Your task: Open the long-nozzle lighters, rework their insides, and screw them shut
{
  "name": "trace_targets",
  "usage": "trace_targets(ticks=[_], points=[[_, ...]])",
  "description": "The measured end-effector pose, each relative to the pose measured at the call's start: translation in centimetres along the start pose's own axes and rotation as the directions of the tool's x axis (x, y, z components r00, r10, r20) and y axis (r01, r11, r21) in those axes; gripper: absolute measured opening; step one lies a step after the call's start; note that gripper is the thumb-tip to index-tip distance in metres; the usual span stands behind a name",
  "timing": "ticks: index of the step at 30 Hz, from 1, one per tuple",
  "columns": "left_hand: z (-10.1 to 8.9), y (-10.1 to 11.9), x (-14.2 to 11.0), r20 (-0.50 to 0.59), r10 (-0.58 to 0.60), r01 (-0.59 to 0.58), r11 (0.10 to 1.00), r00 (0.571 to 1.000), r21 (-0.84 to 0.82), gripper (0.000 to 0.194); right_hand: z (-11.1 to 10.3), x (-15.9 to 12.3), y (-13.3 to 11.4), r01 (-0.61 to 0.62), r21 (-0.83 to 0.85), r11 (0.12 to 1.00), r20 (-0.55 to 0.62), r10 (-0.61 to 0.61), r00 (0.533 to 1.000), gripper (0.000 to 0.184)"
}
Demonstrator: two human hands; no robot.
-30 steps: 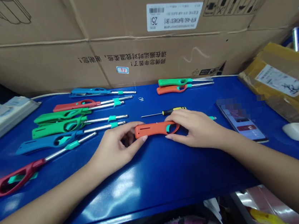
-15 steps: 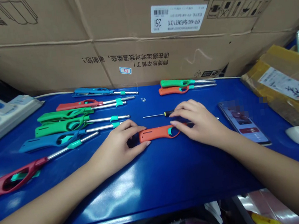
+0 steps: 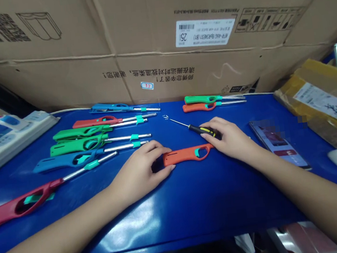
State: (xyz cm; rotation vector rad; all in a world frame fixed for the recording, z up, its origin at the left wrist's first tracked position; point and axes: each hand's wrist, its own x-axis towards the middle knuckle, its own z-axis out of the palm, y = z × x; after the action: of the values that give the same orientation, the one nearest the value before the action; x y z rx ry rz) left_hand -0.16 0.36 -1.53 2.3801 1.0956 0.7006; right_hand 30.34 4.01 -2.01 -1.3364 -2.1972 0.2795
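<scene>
An orange gas lighter (image 3: 179, 156) with a green trigger lies flat on the blue table (image 3: 173, 219). My left hand (image 3: 144, 166) pinches its butt end between thumb and fingers. Just beyond the lighter, my right hand (image 3: 229, 136) is closed on the black and yellow handle of a screwdriver (image 3: 197, 129), whose thin shaft points away to the left. The lighter's metal barrel is mostly hidden behind my right hand. Several tiny pale screws or pins (image 3: 165, 117) lie near the screwdriver's tip.
Several lighters, among them a dark red lighter (image 3: 22, 206), lie in a row at left. A green lighter (image 3: 202, 99) and another orange one lie at the back. A power strip (image 3: 19, 131), a phone (image 3: 280, 146), a yellow-taped parcel (image 3: 320, 101) and a big carton (image 3: 148, 59) surround the area.
My right hand has picked up the screwdriver from the table and its handle now sits in my fingers. My left hand still grips the orange lighter. The view has shifted slightly.
</scene>
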Motion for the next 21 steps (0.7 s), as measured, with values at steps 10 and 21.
trace_targets(ticks=[10,21], points=[[-0.2,0.16,-0.21,-0.008,0.023,-0.023,1.0,1.0,0.008,0.035,0.43,0.13,-0.12,0.004,0.06,0.998,-0.022,-0.003,1.0,0.023],[-0.13,0.24,-0.27,0.005,0.022,-0.022,1.0,1.0,-0.007,0.033,0.8,0.15,-0.18,-0.041,0.104,0.994,-0.046,0.046,0.998,0.022]])
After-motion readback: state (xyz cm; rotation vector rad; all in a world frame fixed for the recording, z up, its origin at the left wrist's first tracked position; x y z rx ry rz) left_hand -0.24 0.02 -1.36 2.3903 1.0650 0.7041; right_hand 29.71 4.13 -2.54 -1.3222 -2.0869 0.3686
